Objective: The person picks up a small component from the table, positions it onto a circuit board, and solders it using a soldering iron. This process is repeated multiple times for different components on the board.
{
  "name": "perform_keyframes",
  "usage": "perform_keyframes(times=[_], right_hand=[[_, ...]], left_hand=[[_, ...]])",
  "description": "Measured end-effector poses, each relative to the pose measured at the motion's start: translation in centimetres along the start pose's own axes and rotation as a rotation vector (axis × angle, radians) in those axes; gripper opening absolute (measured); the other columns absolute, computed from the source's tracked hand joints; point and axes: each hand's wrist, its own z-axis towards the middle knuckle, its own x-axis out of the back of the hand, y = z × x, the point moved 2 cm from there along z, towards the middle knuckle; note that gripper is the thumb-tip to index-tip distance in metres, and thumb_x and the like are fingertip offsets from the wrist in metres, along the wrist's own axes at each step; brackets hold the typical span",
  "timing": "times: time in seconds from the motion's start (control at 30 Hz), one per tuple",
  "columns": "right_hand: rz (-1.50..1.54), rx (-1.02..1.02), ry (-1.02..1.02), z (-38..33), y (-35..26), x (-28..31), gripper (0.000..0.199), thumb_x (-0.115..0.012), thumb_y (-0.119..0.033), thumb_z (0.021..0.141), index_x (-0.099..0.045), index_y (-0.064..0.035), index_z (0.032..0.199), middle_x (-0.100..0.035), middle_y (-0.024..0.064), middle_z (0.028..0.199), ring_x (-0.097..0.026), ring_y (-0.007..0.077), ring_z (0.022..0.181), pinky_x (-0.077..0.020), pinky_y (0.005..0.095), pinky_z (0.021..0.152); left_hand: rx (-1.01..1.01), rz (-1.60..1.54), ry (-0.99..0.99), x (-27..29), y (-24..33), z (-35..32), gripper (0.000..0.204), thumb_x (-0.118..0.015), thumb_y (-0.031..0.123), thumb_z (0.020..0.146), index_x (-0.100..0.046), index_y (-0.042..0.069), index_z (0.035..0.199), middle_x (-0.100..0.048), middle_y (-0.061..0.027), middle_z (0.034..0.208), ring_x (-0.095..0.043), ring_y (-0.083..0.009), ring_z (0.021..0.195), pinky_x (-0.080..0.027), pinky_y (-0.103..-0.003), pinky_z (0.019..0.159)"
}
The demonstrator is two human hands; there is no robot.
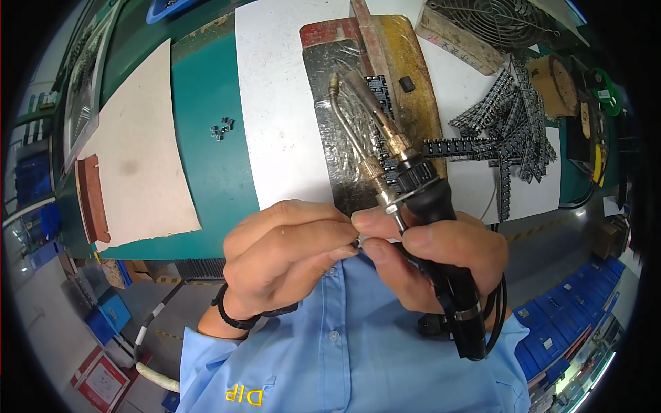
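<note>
Two bare hands meet low in the middle of the view, over a blue shirt front. Far left on the green bench (206,158) lies a sheet of brown cardboard (141,151), with a reddish-brown notched block (91,196) at its lower edge. Just right of the cardboard, a few small grey metal parts (222,128) sit loose on the green surface.

The left hand (282,251) is curled, its fingertips pinched against the right thumb around something too small to make out. A black band circles that wrist. The right hand (430,251) is closed around the black handle of a soldering tool (420,186), which points up and away from the person; its brass collar and metal tip, with a thin bent tube alongside, reach over a foil-covered tray (330,76). A row of black components (379,93) rests on the foil.

Further right, on the white mat (275,89), black component strips (509,131) lie in a loose heap, not in any box. A wire fan guard (482,17) sits at the top right. Blue bins (558,330) stand on the floor at lower right; their contents cannot be seen.
</note>
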Motion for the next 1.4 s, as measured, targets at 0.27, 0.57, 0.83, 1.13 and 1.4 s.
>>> perform_keyframes(times=[0.27, 0.57, 0.83, 1.13, 1.4], right_hand=[[-0.014, -0.032, -0.061, -0.6, 0.1, 0.4, 0.039, -0.059, 0.004, 0.078, -0.042, -0.0031, 0.112, -0.058, 0.0148, 0.105, -0.057, 0.0146, 0.096, -0.0471, 0.0166, 0.078], [0.05, 0.153, 0.093, -0.4, 0.9, -0.5, 0.056, -0.07, 0.011, 0.062, -0.041, -0.0066, 0.106, -0.061, 0.0203, 0.092, -0.063, 0.0267, 0.085, -0.0521, 0.0367, 0.074], [-0.08, 0.085, 0.092, 1.1, 2.7, -0.3, 0.056, -0.071, 0.005, 0.066, -0.038, -0.005, 0.11, -0.061, 0.0205, 0.091, -0.063, 0.0258, 0.075, -0.0527, 0.0348, 0.069], [-0.23, -0.07, 0.024, 4.2, 7.1, 3.2, 0.044, -0.056, -0.021, 0.084, -0.034, 0.0027, 0.114, -0.058, 0.0252, 0.09, -0.058, 0.0217, 0.061, -0.0507, 0.0293, 0.058], [-0.134, -0.102, 0.08, 4.3, 10.4, 3.0, 0.045, -0.053, -0.025, 0.085, -0.035, 0.0045, 0.114, -0.058, 0.0253, 0.091, -0.058, 0.0224, 0.062, -0.051, 0.0299, 0.059]], left_hand=[[-0.022, 0.047, -0.012, 0.3, 0.0, -0.1, 0.02, -0.069, -0.002, 0.067, -0.061, -0.001, 0.085, -0.061, -0.0121, 0.08, -0.061, -0.0203, 0.066, -0.048, -0.027, 0.056], [0.566, -0.548, -0.072, 0.6, -0.8, -0.6, 0.011, -0.063, -0.003, 0.077, -0.06, -0.003, 0.088, -0.062, -0.0069, 0.074, -0.053, -0.0076, 0.059, -0.04, -0.019, 0.05], [0.85, -0.904, -0.068, 0.3, -3.5, 0.9, 0.008, -0.058, 0.001, 0.082, -0.059, -0.003, 0.089, -0.061, -0.0046, 0.073, -0.049, -0.0024, 0.055, -0.037, -0.015, 0.047], [1.028, -0.694, -0.013, -1.0, -11.1, 6.1, 0.011, -0.059, 0.01, 0.083, -0.059, -0.001, 0.086, -0.061, -0.0049, 0.071, -0.048, -0.0033, 0.051, -0.037, -0.016, 0.045], [1.024, -0.65, -0.021, -2.0, -14.1, 7.5, 0.013, -0.059, 0.012, 0.083, -0.057, 0.0, 0.084, -0.061, -0.0087, 0.069, -0.047, -0.0049, 0.045, -0.036, -0.016, 0.042]])
